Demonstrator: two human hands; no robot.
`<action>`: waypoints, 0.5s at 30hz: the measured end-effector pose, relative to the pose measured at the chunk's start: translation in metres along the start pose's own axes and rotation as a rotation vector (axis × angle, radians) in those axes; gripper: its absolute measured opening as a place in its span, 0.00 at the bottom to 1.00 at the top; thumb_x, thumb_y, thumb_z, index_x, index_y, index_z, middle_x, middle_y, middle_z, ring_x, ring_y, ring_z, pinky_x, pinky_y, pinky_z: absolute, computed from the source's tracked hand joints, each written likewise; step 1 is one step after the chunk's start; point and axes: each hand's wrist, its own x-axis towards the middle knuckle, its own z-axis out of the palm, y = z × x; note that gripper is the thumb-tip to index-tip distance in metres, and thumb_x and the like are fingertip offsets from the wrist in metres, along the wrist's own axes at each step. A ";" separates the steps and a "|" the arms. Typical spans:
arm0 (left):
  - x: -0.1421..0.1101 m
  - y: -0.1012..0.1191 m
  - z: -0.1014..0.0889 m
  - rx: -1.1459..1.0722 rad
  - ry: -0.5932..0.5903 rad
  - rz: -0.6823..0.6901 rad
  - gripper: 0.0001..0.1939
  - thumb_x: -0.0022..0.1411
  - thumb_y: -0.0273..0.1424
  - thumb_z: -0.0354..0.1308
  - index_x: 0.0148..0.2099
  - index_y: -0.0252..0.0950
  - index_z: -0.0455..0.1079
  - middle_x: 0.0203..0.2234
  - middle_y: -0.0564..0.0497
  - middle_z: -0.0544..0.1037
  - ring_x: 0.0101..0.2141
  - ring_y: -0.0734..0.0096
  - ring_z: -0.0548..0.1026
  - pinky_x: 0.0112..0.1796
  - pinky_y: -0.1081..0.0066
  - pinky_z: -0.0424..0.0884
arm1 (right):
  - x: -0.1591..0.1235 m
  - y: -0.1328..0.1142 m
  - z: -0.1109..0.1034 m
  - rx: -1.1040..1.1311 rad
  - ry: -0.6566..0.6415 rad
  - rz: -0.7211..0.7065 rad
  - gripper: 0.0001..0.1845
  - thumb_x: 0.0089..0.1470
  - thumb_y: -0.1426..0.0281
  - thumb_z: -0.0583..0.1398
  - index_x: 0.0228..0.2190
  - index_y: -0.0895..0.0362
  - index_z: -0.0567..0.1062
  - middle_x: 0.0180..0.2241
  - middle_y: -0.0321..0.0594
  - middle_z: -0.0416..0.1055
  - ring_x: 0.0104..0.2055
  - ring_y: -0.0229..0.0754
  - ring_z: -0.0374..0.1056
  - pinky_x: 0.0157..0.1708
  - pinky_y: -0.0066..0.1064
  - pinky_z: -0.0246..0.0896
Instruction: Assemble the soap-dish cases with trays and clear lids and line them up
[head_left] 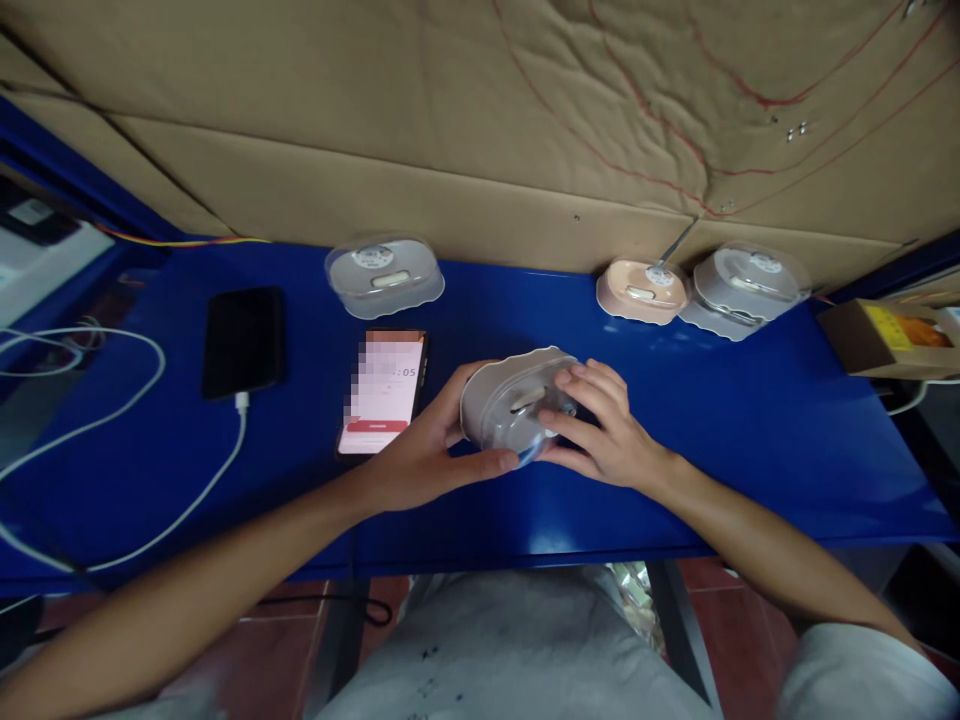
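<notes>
Between my two hands a grey oval container with a clear lid (517, 400) is tilted above the blue table. My left hand (442, 440) grips its left side, the thumb along the near edge. My right hand (600, 425) is closed over the lid's right part, fingers resting on the clear plastic. A pale handle-like piece shows through the lid. Left of the container lies a phone with a lit screen (381, 395), partly behind my left wrist. The container's underside is hidden.
On the blue table (487, 520), a similar grey container (385, 277) stands at the back. A peach container (643, 290) and more grey ones (746, 285) are at back right. A black device (244, 342) with a white cable lies left. A cardboard box (889, 335) sits far right.
</notes>
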 end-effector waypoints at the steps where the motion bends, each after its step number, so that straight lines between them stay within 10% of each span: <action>1: 0.000 0.000 0.000 0.025 0.008 0.009 0.38 0.60 0.31 0.77 0.68 0.50 0.68 0.61 0.48 0.77 0.58 0.52 0.77 0.57 0.59 0.75 | 0.001 0.000 -0.001 0.001 0.004 -0.011 0.34 0.63 0.55 0.70 0.67 0.30 0.68 0.70 0.35 0.66 0.73 0.60 0.63 0.74 0.67 0.53; 15: 0.016 -0.005 -0.002 -0.535 0.123 -0.288 0.20 0.73 0.44 0.64 0.59 0.39 0.78 0.51 0.43 0.85 0.51 0.52 0.82 0.46 0.63 0.81 | 0.017 -0.003 -0.008 0.018 -0.030 -0.062 0.42 0.69 0.55 0.64 0.75 0.49 0.57 0.69 0.50 0.69 0.76 0.59 0.58 0.74 0.64 0.56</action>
